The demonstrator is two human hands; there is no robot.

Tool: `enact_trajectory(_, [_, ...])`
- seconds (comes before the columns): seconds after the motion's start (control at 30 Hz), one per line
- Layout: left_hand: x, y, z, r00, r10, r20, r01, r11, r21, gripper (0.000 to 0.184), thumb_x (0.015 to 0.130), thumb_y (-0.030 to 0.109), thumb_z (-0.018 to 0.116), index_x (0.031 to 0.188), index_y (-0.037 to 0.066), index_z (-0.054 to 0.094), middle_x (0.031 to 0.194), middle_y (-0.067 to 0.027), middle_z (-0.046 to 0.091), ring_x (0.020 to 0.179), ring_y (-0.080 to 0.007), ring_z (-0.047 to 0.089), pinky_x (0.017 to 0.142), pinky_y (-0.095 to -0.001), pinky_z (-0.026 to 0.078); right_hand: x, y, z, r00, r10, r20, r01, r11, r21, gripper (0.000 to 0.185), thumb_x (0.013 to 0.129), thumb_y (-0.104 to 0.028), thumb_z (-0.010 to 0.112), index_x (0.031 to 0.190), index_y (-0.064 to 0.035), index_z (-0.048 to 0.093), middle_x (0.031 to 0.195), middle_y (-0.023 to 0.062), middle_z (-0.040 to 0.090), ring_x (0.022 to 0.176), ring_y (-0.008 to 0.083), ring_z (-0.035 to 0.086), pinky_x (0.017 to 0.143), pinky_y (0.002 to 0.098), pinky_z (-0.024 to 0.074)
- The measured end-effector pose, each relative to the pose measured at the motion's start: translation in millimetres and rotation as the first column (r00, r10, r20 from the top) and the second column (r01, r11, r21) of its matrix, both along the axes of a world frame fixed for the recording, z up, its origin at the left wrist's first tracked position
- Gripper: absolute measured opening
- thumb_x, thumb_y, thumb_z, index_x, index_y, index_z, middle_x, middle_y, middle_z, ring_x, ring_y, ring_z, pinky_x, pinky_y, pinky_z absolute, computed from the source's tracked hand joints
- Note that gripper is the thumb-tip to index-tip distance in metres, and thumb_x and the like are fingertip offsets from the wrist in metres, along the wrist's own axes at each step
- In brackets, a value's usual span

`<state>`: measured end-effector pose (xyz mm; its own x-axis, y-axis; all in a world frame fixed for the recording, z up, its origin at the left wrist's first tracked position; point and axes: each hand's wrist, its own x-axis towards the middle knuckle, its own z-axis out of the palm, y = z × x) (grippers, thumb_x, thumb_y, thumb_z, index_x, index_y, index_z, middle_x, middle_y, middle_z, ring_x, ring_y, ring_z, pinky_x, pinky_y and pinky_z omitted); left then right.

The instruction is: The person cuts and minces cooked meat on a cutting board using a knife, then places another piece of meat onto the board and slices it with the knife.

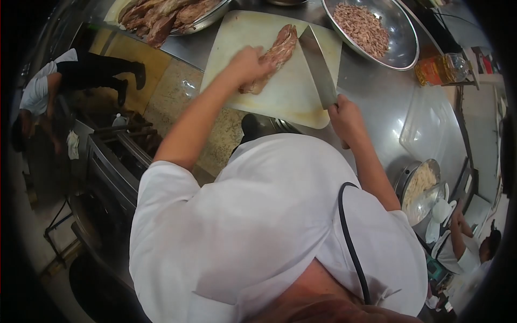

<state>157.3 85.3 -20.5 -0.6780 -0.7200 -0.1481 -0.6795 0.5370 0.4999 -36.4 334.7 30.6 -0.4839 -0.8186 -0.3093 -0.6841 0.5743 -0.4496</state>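
Observation:
A long strip of cooked-looking meat (284, 46) lies slantwise on a white cutting board (293, 105). My left hand (250, 67) rests over the strip's left side, its fingers curled onto the meat and slightly blurred. In my right hand (347, 119), the fingers are wrapped round the handle of a broad-bladed cleaver (319, 67). Its blade points up and away across the board, to the right of the meat and apart from it.
Chopped meat (361, 27) sits in a metal bowl (403, 33) at the upper right. Larger meat pieces (161, 19) fill another at the upper left. An oil bottle (439, 70) and a container of pale food (420, 185) are at right. Two other people work at the sides.

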Motion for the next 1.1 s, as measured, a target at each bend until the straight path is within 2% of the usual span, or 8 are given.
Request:
enact_trajectory(0.13, [-3,43,-16,0.995,0.075,-0.062,-0.087,0.974,-0.211,0.056,0.082,0.029,0.072,0.128,0.000,0.060,0.116,-0.0249,0.064,0.112,-0.0425,0.060,0.099,-0.0507,0.049,-3,3,-6,0.997,-0.004,0.078,0.008,0.999,-0.047,0.024,0.094,-0.019,0.053,0.095,0.0049,0.055,0.086,0.0329,0.064,0.085,0.0510,0.063,0.079,0.0554,0.0482])
enact_trajectory(0.3, [10,44,-12,0.993,0.103,-0.062,-0.112,0.980,-0.163,0.048,0.080,0.024,0.074,0.120,0.002,0.060,0.117,-0.0229,0.063,0.112,-0.0421,0.059,0.098,-0.0521,0.048,5,7,21,0.980,-0.047,0.194,0.041,0.999,0.034,0.024,0.096,-0.021,0.056,0.094,0.0029,0.054,0.080,0.0302,0.062,0.078,0.0485,0.062,0.071,0.0526,0.0482])
enact_trajectory(0.37, [20,39,-11,0.991,0.118,-0.066,-0.128,0.977,-0.173,0.045,0.080,0.025,0.074,0.116,0.002,0.060,0.116,-0.0226,0.063,0.111,-0.0425,0.059,0.098,-0.0519,0.049,6,11,19,0.983,0.156,0.095,-0.111,0.925,-0.363,0.022,0.097,-0.020,0.058,0.094,0.0018,0.054,0.077,0.0272,0.061,0.071,0.0462,0.062,0.065,0.0508,0.0474])
enact_trajectory(0.5, [25,33,-14,0.988,0.155,-0.020,-0.156,0.985,-0.080,0.043,0.079,0.026,0.075,0.113,0.002,0.061,0.116,-0.0221,0.063,0.111,-0.0427,0.058,0.098,-0.0520,0.049,32,-4,55,0.977,0.160,0.143,-0.063,0.850,-0.523,0.020,0.098,-0.017,0.059,0.092,0.0015,0.054,0.078,0.0257,0.062,0.071,0.0442,0.063,0.065,0.0510,0.0463])
enact_trajectory(0.6, [27,35,-16,0.986,0.167,0.003,-0.166,0.982,-0.092,0.043,0.079,0.027,0.075,0.112,0.001,0.062,0.117,-0.0216,0.062,0.113,-0.0424,0.057,0.098,-0.0518,0.049,32,-26,35,0.972,0.130,0.196,-0.024,0.884,-0.467,0.017,0.097,-0.015,0.056,0.094,0.0013,0.058,0.084,0.0250,0.066,0.078,0.0431,0.066,0.070,0.0514,0.0492])
enact_trajectory(0.67, [28,40,-19,0.985,0.171,-0.008,-0.171,0.981,-0.093,0.042,0.080,0.027,0.075,0.111,0.001,0.062,0.118,-0.0214,0.062,0.114,-0.0421,0.056,0.098,-0.0516,0.049,21,-41,12,0.926,0.364,-0.104,-0.346,0.925,0.155,0.018,0.095,-0.013,0.053,0.098,0.0014,0.062,0.090,0.0246,0.069,0.087,0.0426,0.069,0.078,0.0522,0.0519])
enact_trajectory(0.97, [27,48,-18,0.984,0.177,-0.034,-0.180,0.973,-0.143,0.046,0.077,0.027,0.075,0.108,-0.004,0.064,0.111,-0.0271,0.063,0.105,-0.0444,0.061,0.096,-0.0498,0.050,29,-86,-2,0.920,0.381,-0.093,-0.366,0.920,0.142,0.022,0.094,-0.013,0.051,0.102,0.0019,0.065,0.097,0.0257,0.071,0.094,0.0426,0.069,0.085,0.0514,0.0532])
enact_trajectory(1.1, [26,47,-17,0.876,0.479,-0.062,-0.482,0.874,-0.055,0.050,0.079,0.031,0.076,0.110,-0.006,0.062,0.110,-0.0289,0.066,0.103,-0.0460,0.065,0.094,-0.0480,0.053,16,-95,7,0.948,0.316,0.042,-0.319,0.939,0.126,0.023,0.095,-0.013,0.049,0.103,0.0025,0.064,0.099,0.0261,0.071,0.094,0.0431,0.069,0.085,0.0513,0.0530])
